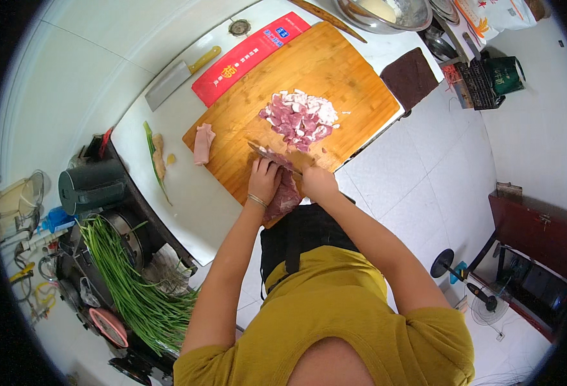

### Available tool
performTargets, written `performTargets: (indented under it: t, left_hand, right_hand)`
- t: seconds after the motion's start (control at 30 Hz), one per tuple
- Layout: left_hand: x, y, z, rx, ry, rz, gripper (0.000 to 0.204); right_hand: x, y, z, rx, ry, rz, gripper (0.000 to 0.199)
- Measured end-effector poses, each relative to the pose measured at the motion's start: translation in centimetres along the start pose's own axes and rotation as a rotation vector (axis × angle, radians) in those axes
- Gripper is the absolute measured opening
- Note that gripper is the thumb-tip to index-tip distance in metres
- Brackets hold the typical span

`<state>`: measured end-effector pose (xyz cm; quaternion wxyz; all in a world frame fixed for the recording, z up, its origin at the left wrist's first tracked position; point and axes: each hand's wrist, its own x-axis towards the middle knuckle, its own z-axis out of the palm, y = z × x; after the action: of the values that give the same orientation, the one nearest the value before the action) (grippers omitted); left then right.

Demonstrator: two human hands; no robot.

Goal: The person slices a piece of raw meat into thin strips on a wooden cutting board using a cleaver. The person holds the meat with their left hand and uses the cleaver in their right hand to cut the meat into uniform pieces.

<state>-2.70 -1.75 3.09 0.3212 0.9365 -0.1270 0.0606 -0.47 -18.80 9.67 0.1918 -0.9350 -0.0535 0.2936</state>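
Note:
My right hand [320,184] is wrapped round the handle of a kitchen knife [272,156], whose blade points to the far left over a wooden cutting board [344,61]. Under the blade lies the end of a piece of raw meat [285,198], which reaches over the board's near edge side. Curled fingers of my left hand [265,179] press on that meat beside the blade. Just beyond the knife is a pile of sliced red and white meat [301,118]. A pale pink slab, perhaps pork skin [203,144], rests at the board's left corner.
Left of the board lie a cleaver [171,82], a red printed packet [248,59], ginger [158,156] and a green onion [149,145]. A metal bowl [386,26] stands at the back. Long green chives [139,289] fill the lower left; a fan [489,305] stands lower right.

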Motion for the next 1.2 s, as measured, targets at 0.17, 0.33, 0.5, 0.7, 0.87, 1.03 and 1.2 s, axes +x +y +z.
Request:
performTargets:
  t: [0.17, 0.33, 0.5, 0.7, 0.87, 1.03, 1.2]
  left_hand:
    - [0.4, -0.4, 0.3, -0.023, 0.020, 0.017, 0.031]
    - [0.2, -1.3, 0.8, -0.026, 0.063, 0.088, 0.027]
    - [0.2, -1.2, 1.0, -0.013, 0.070, 0.069, 0.023]
    - [0.4, -1.3, 0.3, 0.027, 0.078, 0.123, 0.022]
    - [0.4, -1.5, 0.9, 0.010, 0.065, 0.104, 0.023]
    - [0.4, -1.7, 0.8, 0.046, 0.060, 0.136, 0.022]
    - [0.0, -1.3, 0.2, 0.010, 0.055, 0.083, 0.021]
  right_hand:
    - [1.6, 0.0, 0.3, -0.071, -0.066, -0.016, 0.023]
    - [-0.6, 2.9, -0.7, -0.036, -0.122, -0.066, 0.023]
    - [4.0, -1.4, -0.1, -0.098, -0.126, -0.100, 0.024]
    - [-0.3, 0.2, -3.4, 0.034, -0.201, -0.109, 0.022]
    - [4.0, -1.0, -0.4, -0.083, -0.179, -0.094, 0.025]
    - [3.3, -0.4, 0.2, -0.054, -0.150, -0.077, 0.023]
    - [1.2, 1.7, 1.0, -0.062, -0.114, -0.061, 0.020]
